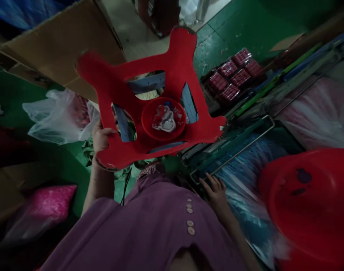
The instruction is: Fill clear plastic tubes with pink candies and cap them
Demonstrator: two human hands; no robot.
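My left hand is closed round the side of a red plastic stool, near one of its legs. The stool is tipped so that its hollow underside and spread legs face me. At its middle is a round red hollow with a whitish, irregular thing and a bit of blue in it. Blue-grey strips show through the side openings. My right hand has its fingers stretched out, touching the metal wire frame at the corner of a dark green crate. Nothing shows in that hand.
Blue plastic wrapping fills the crate. A large red plastic tub stands at the right. Packs of red items lie farther off. On the left are a cardboard box, a clear plastic bag and a bright pink bag.
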